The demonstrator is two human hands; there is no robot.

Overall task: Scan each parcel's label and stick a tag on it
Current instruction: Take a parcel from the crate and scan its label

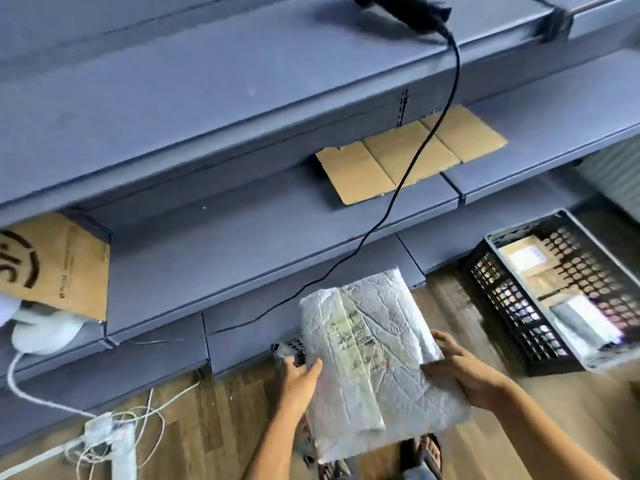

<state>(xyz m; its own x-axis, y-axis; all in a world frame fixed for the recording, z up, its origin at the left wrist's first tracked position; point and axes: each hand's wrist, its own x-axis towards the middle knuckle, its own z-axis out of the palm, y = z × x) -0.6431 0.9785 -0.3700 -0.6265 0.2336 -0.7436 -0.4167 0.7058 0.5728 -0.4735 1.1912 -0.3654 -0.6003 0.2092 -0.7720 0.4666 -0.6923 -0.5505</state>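
A white, crinkled plastic-wrapped parcel [374, 358] is held in front of me above the floor, its taped label [356, 336] facing up. My left hand [299, 377] grips the parcel's left edge, thumb on top. My right hand [462, 374] holds the right edge, fingers curled onto the top face. A black handheld scanner [405, 10] lies on the top shelf at the upper edge of the view, its black cable [446, 109] trailing down past the shelves to the floor.
Grey-blue shelves [207, 140] fill the left and centre. Flat cardboard [412, 155] lies on the middle shelf, a printed cardboard sheet [59, 268] at the left. A black crate [561, 292] with parcels stands at the right. White cables and a power strip [110, 434] lie on the wooden floor.
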